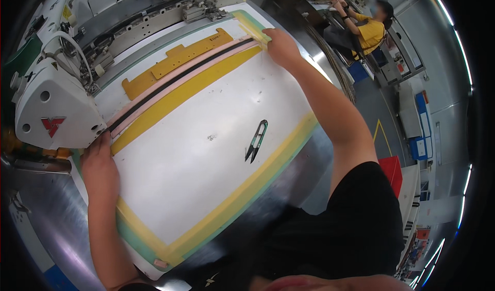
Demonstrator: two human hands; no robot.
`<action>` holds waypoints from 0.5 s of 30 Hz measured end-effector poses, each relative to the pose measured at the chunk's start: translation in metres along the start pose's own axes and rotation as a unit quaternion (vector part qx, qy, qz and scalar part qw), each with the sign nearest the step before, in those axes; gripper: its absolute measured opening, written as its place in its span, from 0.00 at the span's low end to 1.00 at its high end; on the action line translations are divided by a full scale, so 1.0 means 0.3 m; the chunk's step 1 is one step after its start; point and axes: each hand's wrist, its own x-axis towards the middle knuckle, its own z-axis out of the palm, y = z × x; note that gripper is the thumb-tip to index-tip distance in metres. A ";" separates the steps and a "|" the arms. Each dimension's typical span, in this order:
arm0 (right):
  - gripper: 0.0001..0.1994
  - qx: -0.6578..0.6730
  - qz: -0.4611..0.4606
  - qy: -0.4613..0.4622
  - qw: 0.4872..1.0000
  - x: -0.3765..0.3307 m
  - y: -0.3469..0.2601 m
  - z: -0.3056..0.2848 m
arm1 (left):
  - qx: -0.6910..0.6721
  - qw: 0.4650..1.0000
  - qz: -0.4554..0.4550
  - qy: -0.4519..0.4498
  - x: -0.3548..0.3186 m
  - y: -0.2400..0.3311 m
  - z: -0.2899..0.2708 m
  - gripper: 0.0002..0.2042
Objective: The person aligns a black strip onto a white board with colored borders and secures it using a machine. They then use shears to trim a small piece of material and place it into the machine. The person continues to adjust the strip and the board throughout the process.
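A large white board point(191, 188), edged with yellow and green tape, lies before me. Across its far part runs a long pink strip with a black band point(180, 80), next to a mustard-yellow strip point(191, 96). My left hand point(99, 164) is closed at the board's left edge, by the black band's near end; its fingertips are partly hidden under the machine head. My right hand point(282, 47) is closed at the far right corner, thumb over the taped edge, other fingers mostly hidden. Thread snips point(256, 141) with green-and-black handles lie on the board, touched by neither hand.
A white sewing machine head point(59, 105) stands close above my left hand. A metal clamp rail point(160, 15) spans the far side, with a notched mustard plate point(175, 61) before it. A shiny metal table point(289, 172) is underneath. A person in yellow point(368, 35) sits far right.
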 end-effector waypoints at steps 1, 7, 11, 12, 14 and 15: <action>0.22 0.013 -0.006 -0.008 1.000 -0.015 -0.002 0.005 | -0.003 1.000 -0.001 -0.002 0.000 0.004 -0.004 0.22; 0.21 0.036 -0.048 -0.012 0.998 -0.039 -0.034 0.043 | -0.004 1.000 -0.003 -0.003 -0.001 -0.001 0.001 0.22; 0.18 0.075 -0.001 -0.021 0.997 -0.014 -0.044 0.047 | 0.008 1.000 0.003 -0.008 -0.001 -0.001 0.001 0.22; 0.18 0.092 0.011 -0.025 0.995 -0.001 -0.040 0.057 | 0.011 1.000 0.003 -0.011 -0.001 -0.002 0.003 0.22; 0.18 0.120 0.034 -0.029 0.992 0.041 -0.020 0.060 | 0.019 1.000 0.013 0.004 -0.001 -0.002 0.012 0.22; 0.18 0.152 0.052 -0.027 0.987 0.063 -0.007 0.059 | 0.023 1.000 0.018 0.012 -0.001 -0.001 0.016 0.22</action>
